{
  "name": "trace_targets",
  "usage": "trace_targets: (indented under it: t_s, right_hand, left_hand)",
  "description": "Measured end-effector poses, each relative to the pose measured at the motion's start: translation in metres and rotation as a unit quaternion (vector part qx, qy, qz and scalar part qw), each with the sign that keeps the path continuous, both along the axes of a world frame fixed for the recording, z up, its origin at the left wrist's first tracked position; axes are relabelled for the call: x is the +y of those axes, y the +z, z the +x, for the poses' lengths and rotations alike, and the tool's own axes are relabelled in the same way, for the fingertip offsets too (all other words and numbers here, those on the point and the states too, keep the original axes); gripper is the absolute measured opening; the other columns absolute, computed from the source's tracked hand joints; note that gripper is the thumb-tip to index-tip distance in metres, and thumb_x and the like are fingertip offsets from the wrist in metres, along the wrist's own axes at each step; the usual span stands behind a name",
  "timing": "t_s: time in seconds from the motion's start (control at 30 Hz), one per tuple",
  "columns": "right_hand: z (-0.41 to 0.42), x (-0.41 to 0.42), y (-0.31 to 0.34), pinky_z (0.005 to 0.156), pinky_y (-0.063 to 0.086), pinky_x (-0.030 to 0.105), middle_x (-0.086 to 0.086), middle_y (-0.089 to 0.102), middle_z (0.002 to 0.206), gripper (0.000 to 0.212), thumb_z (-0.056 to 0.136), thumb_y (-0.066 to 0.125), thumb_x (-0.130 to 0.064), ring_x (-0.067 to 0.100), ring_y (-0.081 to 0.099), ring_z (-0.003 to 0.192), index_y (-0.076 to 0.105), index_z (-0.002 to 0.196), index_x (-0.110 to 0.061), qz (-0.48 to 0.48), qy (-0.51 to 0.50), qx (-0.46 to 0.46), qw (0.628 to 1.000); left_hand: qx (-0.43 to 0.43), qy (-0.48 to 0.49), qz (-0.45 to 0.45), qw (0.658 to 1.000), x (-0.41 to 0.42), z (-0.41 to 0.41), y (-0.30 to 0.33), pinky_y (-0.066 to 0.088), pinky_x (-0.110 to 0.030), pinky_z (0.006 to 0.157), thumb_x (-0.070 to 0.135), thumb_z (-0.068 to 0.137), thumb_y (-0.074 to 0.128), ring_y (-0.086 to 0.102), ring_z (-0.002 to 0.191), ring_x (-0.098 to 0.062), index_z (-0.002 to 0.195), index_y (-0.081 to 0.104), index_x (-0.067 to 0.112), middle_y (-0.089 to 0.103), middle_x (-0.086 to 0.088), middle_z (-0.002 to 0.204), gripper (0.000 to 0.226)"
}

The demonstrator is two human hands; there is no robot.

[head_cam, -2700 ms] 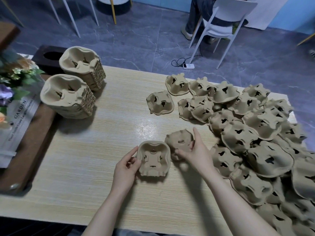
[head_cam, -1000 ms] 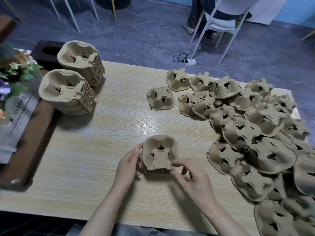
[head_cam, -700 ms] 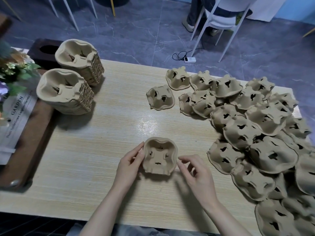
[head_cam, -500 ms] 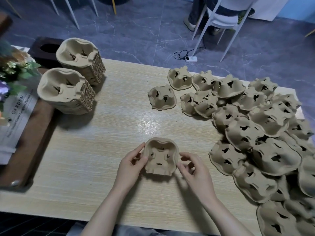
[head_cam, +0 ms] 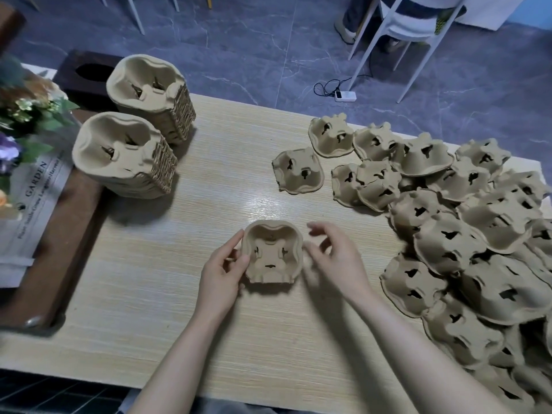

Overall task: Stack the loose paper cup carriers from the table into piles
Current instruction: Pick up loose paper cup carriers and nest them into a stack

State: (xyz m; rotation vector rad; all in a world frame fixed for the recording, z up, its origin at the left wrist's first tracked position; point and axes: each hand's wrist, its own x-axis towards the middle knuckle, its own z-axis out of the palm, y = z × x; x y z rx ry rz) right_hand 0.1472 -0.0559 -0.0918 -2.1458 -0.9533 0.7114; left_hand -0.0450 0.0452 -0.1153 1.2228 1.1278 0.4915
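Observation:
A small pile of nested brown pulp cup carriers (head_cam: 271, 255) sits cups-up on the wooden table (head_cam: 149, 294), near its front middle. My left hand (head_cam: 222, 273) grips the pile's left rim, thumb on the edge and fingers behind it. My right hand (head_cam: 331, 255) hovers just off the right rim, fingers loosely curled and blurred, holding nothing. Two tall finished piles (head_cam: 119, 153) (head_cam: 146, 91) stand at the table's far left. A heap of loose carriers (head_cam: 448, 234) lies upside down over the right side, with one carrier (head_cam: 298, 171) apart from it.
A dark wooden tray (head_cam: 59, 249) with a flower bouquet (head_cam: 21, 121) in printed wrapping borders the table's left edge. Beyond the table are a white chair (head_cam: 415, 28) with a seated person and a power strip (head_cam: 345, 96) on the grey floor.
The upside-down carrier my right hand held earlier is now nested in the pile. My right hand has lifted slightly off the pile's right rim; my left hand keeps its grip.

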Motion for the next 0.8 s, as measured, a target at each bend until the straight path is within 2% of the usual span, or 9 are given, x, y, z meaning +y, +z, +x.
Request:
trace_targets:
  t_s: [0.07,0.17,0.3,0.43,0.57,0.7,0.8]
  right_hand:
    - [0.018,0.025,0.007,0.076,0.049,0.033,-0.008,0.059,0.116,0.038,0.089,0.067,-0.021,0.007,0.057,0.073,0.056,0.125,-0.022,-0.004,0.016,-0.043,0.999]
    - [0.046,0.062,0.014,0.080,0.049,0.038,-0.002,0.054,0.121,0.045,0.089,0.066,-0.019,0.011,0.057,0.075,0.052,0.131,-0.021,-0.018,0.049,-0.098,0.994]
    - [0.073,0.102,0.016,0.083,0.050,0.044,0.001,0.048,0.131,0.052,0.089,0.064,-0.018,0.018,0.056,0.093,0.046,0.139,-0.022,-0.060,0.098,-0.147,0.982]
    - [0.082,0.130,0.013,0.087,0.048,0.040,-0.001,0.045,0.137,0.054,0.090,0.060,-0.018,0.022,0.053,0.117,0.043,0.141,-0.023,-0.094,0.149,-0.180,0.968]
    - [0.085,0.148,0.007,0.091,0.043,0.037,0.000,0.039,0.148,0.063,0.092,0.056,-0.019,0.023,0.045,0.130,0.032,0.150,-0.025,-0.164,0.198,-0.211,0.943]
    - [0.084,0.155,0.002,0.075,0.037,0.030,0.005,0.041,0.141,0.072,0.090,0.060,-0.018,0.027,0.047,0.125,0.025,0.153,-0.026,-0.187,0.216,-0.251,0.925]
    - [0.082,0.153,0.007,0.072,0.039,0.031,0.007,0.040,0.136,0.087,0.084,0.070,-0.025,0.029,0.049,0.119,0.019,0.154,-0.027,-0.177,0.208,-0.259,0.927]
  left_hand:
    - [0.012,0.012,0.016,1.000,0.006,0.000,-0.005,0.047,-0.033,0.082,0.012,0.094,0.064,0.056,0.087,-0.015,0.122,0.059,0.047,0.062,-0.005,0.101,0.046]
    - [0.015,0.029,0.022,0.999,0.014,0.001,-0.009,0.048,-0.038,0.084,0.014,0.093,0.064,0.055,0.086,-0.017,0.122,0.058,0.051,0.061,-0.012,0.104,0.048]
    - [0.008,0.002,0.016,1.000,0.027,0.002,-0.012,0.046,-0.031,0.084,0.013,0.094,0.063,0.056,0.090,-0.016,0.126,0.059,0.046,0.061,-0.012,0.105,0.046]
    - [0.003,-0.017,0.004,1.000,0.033,0.000,-0.012,0.047,-0.031,0.087,0.012,0.094,0.063,0.058,0.091,-0.017,0.124,0.059,0.049,0.061,-0.014,0.106,0.048]
    - [-0.005,-0.021,-0.008,1.000,0.034,-0.001,-0.010,0.044,-0.024,0.086,0.010,0.094,0.062,0.057,0.091,-0.012,0.123,0.059,0.048,0.059,-0.009,0.103,0.048]
    - [-0.010,-0.021,-0.018,1.000,0.035,-0.001,-0.011,0.045,-0.025,0.087,0.010,0.094,0.062,0.057,0.091,-0.014,0.123,0.060,0.048,0.059,-0.015,0.104,0.048]
    - [-0.013,-0.021,-0.021,0.999,0.035,-0.002,-0.012,0.045,-0.026,0.087,0.010,0.094,0.062,0.057,0.091,-0.014,0.123,0.060,0.049,0.059,-0.014,0.104,0.049]
